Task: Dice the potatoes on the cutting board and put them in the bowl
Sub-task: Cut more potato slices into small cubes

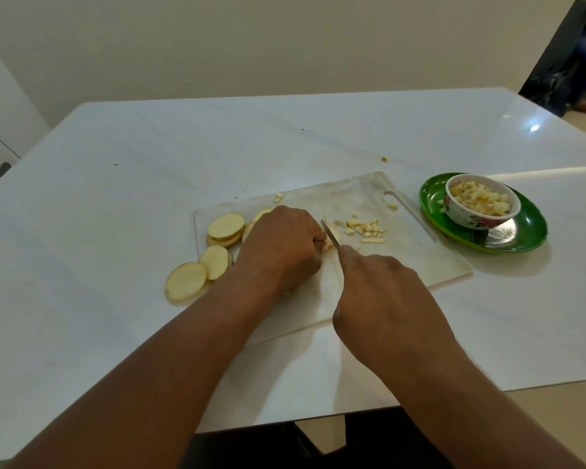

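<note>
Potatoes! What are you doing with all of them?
A person is dicing potato on a white cutting board. The left hand holds a slice steady while the right hand grips a knife and cuts it. Small diced pieces lie by the blade, and round potato slices wait on the left. A bowl on a green plate already holds diced potato.

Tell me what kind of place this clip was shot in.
Probably a home kitchen or dining area. A white table holds a cutting board with potato slices, and a floral bowl of dice sits on a green plate. Plain walls behind.
</note>
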The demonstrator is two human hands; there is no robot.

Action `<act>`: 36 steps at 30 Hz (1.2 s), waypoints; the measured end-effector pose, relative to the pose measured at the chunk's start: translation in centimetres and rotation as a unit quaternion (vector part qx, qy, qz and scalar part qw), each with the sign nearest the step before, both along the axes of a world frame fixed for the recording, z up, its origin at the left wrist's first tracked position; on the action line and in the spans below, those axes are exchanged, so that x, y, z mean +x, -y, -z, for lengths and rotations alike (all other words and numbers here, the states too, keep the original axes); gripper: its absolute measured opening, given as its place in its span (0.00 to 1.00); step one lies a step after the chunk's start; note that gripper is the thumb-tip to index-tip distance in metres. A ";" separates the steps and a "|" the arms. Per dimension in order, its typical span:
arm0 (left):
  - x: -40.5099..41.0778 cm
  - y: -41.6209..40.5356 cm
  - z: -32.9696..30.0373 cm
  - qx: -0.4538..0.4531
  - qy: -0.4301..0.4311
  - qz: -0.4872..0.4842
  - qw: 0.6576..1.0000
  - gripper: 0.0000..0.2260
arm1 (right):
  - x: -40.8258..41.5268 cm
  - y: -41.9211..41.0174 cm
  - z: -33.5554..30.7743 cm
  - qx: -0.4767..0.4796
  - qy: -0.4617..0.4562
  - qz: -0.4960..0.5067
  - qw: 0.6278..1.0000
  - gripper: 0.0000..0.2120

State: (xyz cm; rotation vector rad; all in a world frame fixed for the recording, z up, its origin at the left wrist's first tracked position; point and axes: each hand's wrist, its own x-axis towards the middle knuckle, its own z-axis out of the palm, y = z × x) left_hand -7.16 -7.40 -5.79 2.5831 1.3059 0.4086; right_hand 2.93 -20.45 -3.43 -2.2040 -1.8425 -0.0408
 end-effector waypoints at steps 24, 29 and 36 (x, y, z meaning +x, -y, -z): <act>-0.8 0.1 -0.6 0.029 -0.013 -0.045 0.998 0.07 | -0.3 -1.6 -0.3 0.017 -0.012 -0.014 1.000 0.19; -0.6 -0.3 0.0 0.006 0.018 -0.055 0.998 0.08 | -0.3 0.0 0.1 0.000 -0.023 -0.012 1.000 0.28; -0.9 -0.5 0.2 -0.008 0.031 -0.070 0.997 0.06 | -0.4 3.7 -0.8 -0.059 -0.064 0.001 0.996 0.32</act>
